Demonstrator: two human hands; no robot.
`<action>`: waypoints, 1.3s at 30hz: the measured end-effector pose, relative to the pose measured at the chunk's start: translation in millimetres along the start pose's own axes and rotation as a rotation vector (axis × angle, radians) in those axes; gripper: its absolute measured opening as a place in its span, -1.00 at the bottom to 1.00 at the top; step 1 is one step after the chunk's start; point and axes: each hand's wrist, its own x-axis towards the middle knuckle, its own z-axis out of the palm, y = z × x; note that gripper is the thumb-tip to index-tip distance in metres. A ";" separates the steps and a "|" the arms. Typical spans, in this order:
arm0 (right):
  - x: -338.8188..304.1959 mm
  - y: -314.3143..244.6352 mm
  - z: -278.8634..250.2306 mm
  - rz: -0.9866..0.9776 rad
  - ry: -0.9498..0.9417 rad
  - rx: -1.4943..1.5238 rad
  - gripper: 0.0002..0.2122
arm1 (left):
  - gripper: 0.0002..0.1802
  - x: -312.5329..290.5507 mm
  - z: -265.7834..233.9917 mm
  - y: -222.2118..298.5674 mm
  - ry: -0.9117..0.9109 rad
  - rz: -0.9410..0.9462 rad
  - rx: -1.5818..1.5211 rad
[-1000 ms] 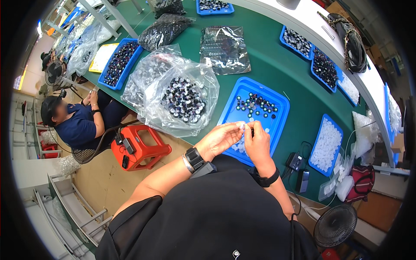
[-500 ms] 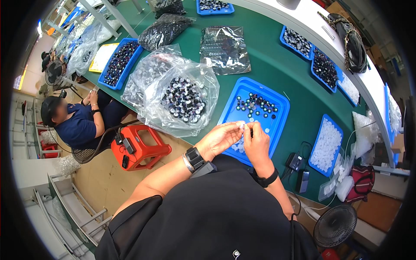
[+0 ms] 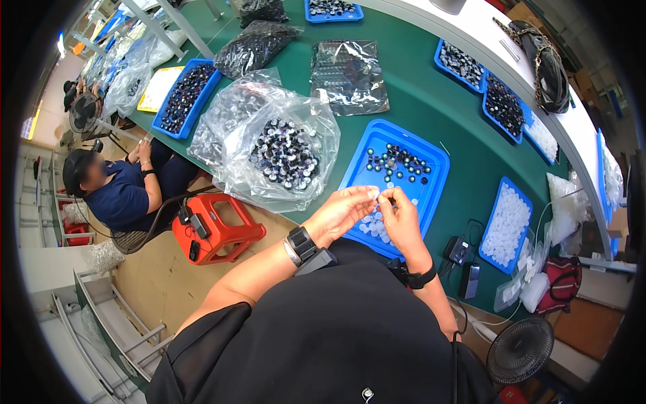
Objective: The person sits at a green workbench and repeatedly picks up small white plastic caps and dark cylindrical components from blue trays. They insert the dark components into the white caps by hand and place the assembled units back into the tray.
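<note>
- The two bare hands meet above the near part of a large rectangular blue plastic tray (image 3: 425, 196). The left hand (image 3: 344, 212) is turned partly palm-up, its thumb and fingertips drawn together; the right hand (image 3: 402, 222) is bent inward, with thumb and forefinger pinched close to the left fingertips. Whether a small piece sits between the fingertips is too small to tell.
- Just beyond the hands, in the same tray, lie loose dark, shiny round pieces (image 3: 399, 161) with a greenish glint.
- Just under the hands, at the tray's near end, small translucent white discs (image 3: 374, 226) lie in a cluster, partly hidden by the fingers.
- Left of the hands, on the green tabletop (image 3: 410, 94), an open clear plastic bag (image 3: 321, 121) holds a heap of black-and-white round pieces (image 3: 286, 155).
- Ahead of the hands, beyond the tray, lies a flat, dark, glossy plastic pouch (image 3: 348, 77).
- Right of the hands stands a smaller blue plastic tray (image 3: 496, 265) full of white pieces (image 3: 505, 225); a black power adapter (image 3: 456, 250) lies between.
- Farther left of the hands, a red plastic stool (image 3: 215, 232) stands near a seated co-worker in a dark blue shirt (image 3: 124, 202).
</note>
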 end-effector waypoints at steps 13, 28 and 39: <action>2.2 8.5 1.3 -0.006 -0.022 0.129 -0.97 | -0.71 -6.5 12.6 4.8 0.026 0.160 0.397; 1.4 6.0 0.8 0.023 -0.113 0.262 -0.89 | -0.44 -7.0 14.9 8.3 0.044 0.354 0.879; -0.1 -8.2 2.0 -0.091 0.020 -0.219 -0.88 | -0.76 -6.1 12.9 2.6 0.071 0.287 1.060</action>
